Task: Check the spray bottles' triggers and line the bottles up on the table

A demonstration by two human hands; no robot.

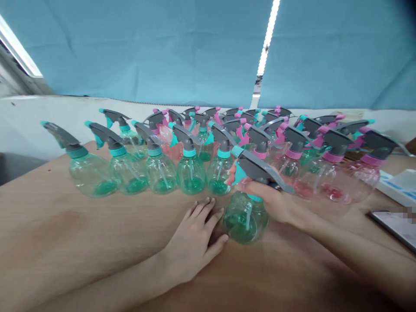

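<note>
I have my left hand (pixel 198 234) open on the desk (pixel 39 247), palm down. Just beside it, my right hand (pixel 277 199) grips a green spray bottle (pixel 244 223) by its neck. Behind that I see green bottles (pixel 191 175) and pink bottles (pixel 328 173), then a blue sheet (pixel 195 52).

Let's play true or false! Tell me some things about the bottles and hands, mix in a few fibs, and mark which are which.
1. The right hand holds a bottle. True.
2. That bottle's ring is pink. False: it is turquoise.
3. A phone lies at the right side of the table. True.
4. The left hand is pulling a trigger. False: it holds nothing, and its fingers are spread.
5. All the other bottles have turquoise rings. False: some rings are pink.
6. A blue sheet is behind the bottles. True.
</note>
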